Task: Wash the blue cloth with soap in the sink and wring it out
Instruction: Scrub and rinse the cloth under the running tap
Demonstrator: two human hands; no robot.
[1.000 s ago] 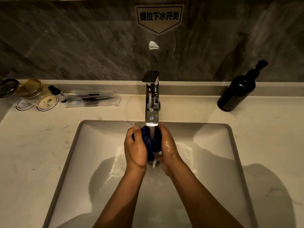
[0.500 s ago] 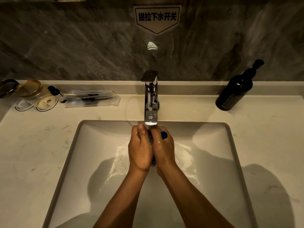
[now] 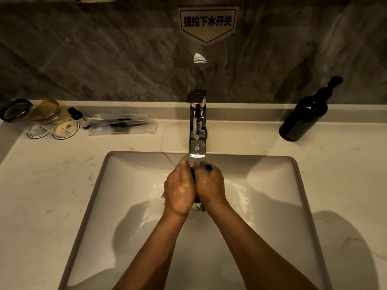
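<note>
My left hand (image 3: pixel 179 191) and my right hand (image 3: pixel 210 188) are pressed together over the white sink (image 3: pixel 134 185), just below the chrome tap (image 3: pixel 197 130). The blue cloth (image 3: pixel 208 168) is squeezed between both palms; only small dark blue bits show at the fingertips and in the gap between the hands. Water runs from the spout onto the hands, and both are wet and soapy. Foamy water lies in the basin around them.
A dark pump bottle (image 3: pixel 303 118) stands on the counter at the back right. At the back left are round lids and jars (image 3: pixel 45 110) and clear-wrapped toiletries (image 3: pixel 121 123). A dark stone wall with a sign (image 3: pixel 207 23) rises behind the tap.
The hands have closed together around the cloth: a second ago much of the blue cloth showed between them, now it is almost fully hidden. The hands stay under the spout.
</note>
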